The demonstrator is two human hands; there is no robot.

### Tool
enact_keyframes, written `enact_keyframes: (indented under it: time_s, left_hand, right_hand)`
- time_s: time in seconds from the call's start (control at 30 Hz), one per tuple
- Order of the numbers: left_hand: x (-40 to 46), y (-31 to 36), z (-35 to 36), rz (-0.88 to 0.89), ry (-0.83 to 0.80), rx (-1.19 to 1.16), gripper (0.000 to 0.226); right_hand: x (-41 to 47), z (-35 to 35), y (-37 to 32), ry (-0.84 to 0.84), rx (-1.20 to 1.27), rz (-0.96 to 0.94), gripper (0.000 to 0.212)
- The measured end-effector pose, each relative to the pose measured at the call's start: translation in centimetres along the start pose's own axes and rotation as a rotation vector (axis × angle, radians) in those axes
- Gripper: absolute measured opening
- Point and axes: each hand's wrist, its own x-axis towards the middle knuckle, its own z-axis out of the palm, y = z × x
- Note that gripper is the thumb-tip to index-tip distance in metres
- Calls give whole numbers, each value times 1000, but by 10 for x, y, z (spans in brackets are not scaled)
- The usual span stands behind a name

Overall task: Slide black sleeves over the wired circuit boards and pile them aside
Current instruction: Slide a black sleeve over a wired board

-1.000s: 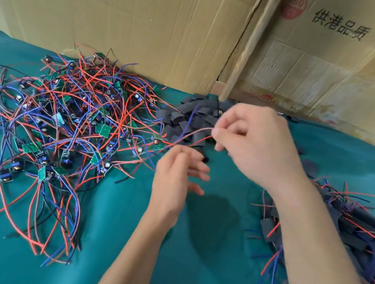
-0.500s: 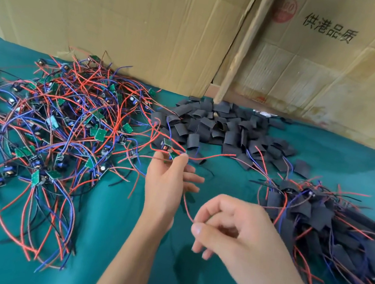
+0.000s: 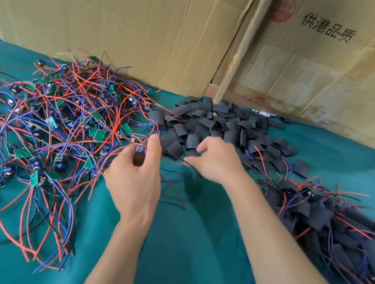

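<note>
My left hand [image 3: 136, 178] grips a wired circuit board [image 3: 138, 156] by its edge, and red and blue wires loop out to the left of it. That board comes from a tangled heap of wired boards [image 3: 58, 129] at the left. My right hand [image 3: 216, 163] reaches into the near edge of a pile of loose black sleeves [image 3: 224, 125]. Its thumb and forefinger close round one black sleeve [image 3: 192, 153]. At the right lies a pile of sleeved boards [image 3: 332, 225] with wires sticking out.
Everything lies on a teal cloth [image 3: 186, 254]. Cardboard boxes [image 3: 128, 18] stand close behind the piles, and a wooden stick [image 3: 243, 44] leans between them. A few stray sleeves [image 3: 301, 167] lie apart from the piles.
My right hand let go of the red wire it drew toward me and moved forward to the sleeve pile. My left hand stays by the heap, holding the board.
</note>
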Motion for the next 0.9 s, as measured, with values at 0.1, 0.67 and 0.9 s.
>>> enact_keyframes:
  time_s: [0.1, 0.67, 0.9]
  left_hand:
    - [3, -1, 0, -5, -64, 23, 63]
    - [-1, 0, 0, -475, -1038, -452, 40]
    - [-5, -9, 7, -336, -1083, -597, 40]
  right_hand:
    - [1, 15, -1, 73, 5, 46, 23]
    - [-73, 21, 43, 96, 962, -46, 15]
    - [-80, 25, 30, -109, 1316, -1, 18]
